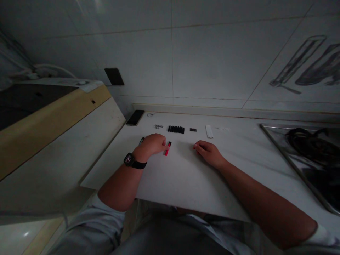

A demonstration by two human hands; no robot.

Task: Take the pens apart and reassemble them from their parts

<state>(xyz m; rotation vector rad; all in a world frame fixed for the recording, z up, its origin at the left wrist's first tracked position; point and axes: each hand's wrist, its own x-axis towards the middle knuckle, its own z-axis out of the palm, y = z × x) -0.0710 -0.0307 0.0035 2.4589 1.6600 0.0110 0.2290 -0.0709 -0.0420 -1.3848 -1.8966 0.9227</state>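
Grip wants lightness, I judge: the left hand (152, 144), fingers curled close, pinches the red piece (167, 148) lying on the counter (186, 177) before the black parts (175, 129), while the right hand (208, 152) rests curled, contents hidden.

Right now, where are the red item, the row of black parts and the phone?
red item (167, 149), head view, its middle.
row of black parts (175, 129), head view, row's centre.
phone (135, 117), head view, its dark face.
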